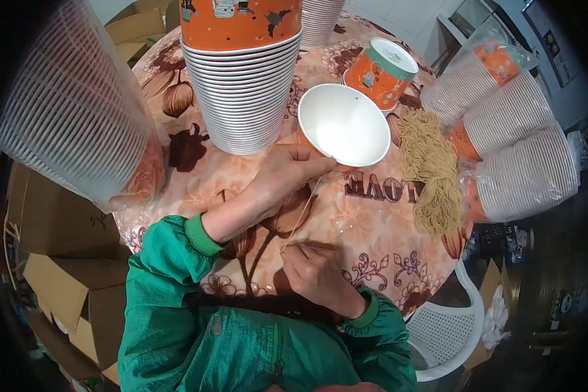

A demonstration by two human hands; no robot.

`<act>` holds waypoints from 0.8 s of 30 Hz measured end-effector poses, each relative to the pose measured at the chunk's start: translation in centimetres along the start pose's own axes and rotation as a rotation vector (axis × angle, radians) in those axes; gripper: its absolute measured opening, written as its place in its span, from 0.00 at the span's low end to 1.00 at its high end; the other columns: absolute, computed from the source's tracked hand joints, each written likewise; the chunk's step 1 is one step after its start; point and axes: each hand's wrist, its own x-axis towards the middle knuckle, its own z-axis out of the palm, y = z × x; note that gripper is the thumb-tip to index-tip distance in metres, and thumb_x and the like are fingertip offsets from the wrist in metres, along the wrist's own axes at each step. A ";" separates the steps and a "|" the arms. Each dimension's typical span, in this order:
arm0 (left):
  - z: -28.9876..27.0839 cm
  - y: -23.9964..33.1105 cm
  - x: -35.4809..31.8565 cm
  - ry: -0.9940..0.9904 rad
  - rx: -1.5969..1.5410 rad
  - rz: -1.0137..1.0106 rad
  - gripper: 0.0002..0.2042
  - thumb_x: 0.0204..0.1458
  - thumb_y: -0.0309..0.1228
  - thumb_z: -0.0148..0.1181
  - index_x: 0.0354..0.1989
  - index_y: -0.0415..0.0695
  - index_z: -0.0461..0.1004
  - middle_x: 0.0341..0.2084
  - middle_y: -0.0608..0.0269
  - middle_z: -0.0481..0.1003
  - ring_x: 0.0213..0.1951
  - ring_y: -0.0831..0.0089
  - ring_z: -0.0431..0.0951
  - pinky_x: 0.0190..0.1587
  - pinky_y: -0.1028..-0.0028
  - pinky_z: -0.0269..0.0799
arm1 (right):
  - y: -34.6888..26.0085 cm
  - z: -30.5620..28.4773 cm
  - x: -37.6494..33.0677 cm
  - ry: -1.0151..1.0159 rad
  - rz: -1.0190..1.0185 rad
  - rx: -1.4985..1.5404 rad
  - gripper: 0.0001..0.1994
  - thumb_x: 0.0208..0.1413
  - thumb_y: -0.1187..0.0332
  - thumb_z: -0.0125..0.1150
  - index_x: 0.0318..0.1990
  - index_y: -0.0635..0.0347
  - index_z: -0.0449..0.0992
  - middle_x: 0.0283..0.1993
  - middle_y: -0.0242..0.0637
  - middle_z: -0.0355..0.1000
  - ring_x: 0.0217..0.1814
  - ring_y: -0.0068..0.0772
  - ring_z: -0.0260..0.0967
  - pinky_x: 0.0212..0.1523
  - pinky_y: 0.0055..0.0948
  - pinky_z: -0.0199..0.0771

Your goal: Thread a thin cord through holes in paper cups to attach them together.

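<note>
A white-lined paper bowl [343,124] with an orange outside is tilted toward me on the round table [372,222]. My left hand [286,175] grips its near rim with pinched fingers. A thin tan string [302,219] runs from that rim down to my right hand [313,268], which pinches the string's lower end just above the tablecloth. Both sleeves are green.
A tall stack of orange and white bowls [242,72] stands behind my left hand. A bundle of tan strings [431,173] lies to the right. A lidded bowl [380,72] sits behind. Bagged bowl stacks [516,150] lie right and another bagged bowl stack [78,111] lies left. A white plastic chair [444,333] and cardboard boxes [72,294] surround the table.
</note>
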 end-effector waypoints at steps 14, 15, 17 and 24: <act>0.0 0.8 0.2 -0.005 -0.136 0.034 0.04 0.58 0.23 0.62 0.35 0.36 0.82 0.27 0.67 0.80 0.21 0.87 0.65 0.23 0.84 0.57 | 0.5 -0.3 0.0 -0.039 -0.042 0.007 0.07 0.52 0.79 0.60 0.25 0.62 0.68 0.22 0.42 0.68 0.26 0.45 0.72 0.28 0.40 0.73; -0.1 0.7 0.3 -0.006 -0.135 0.038 0.04 0.58 0.23 0.62 0.35 0.36 0.82 0.27 0.67 0.80 0.21 0.87 0.65 0.23 0.84 0.57 | 0.5 -0.3 0.0 -0.038 -0.045 0.005 0.07 0.52 0.79 0.60 0.25 0.62 0.68 0.22 0.42 0.68 0.26 0.45 0.72 0.28 0.40 0.73; -0.2 0.4 0.3 0.013 -0.154 -0.010 0.04 0.59 0.23 0.61 0.35 0.36 0.82 0.23 0.68 0.78 0.20 0.87 0.64 0.22 0.84 0.55 | 0.3 -0.4 0.2 -0.026 -0.029 0.013 0.07 0.51 0.79 0.60 0.25 0.62 0.68 0.22 0.42 0.67 0.25 0.46 0.72 0.28 0.41 0.72; 0.4 0.5 -0.1 0.017 -0.168 -0.023 0.06 0.59 0.27 0.63 0.34 0.37 0.82 0.18 0.72 0.71 0.17 0.84 0.63 0.18 0.81 0.54 | 0.3 -0.6 0.2 -0.028 -0.011 0.002 0.06 0.52 0.78 0.59 0.26 0.62 0.69 0.23 0.44 0.68 0.24 0.49 0.71 0.26 0.42 0.72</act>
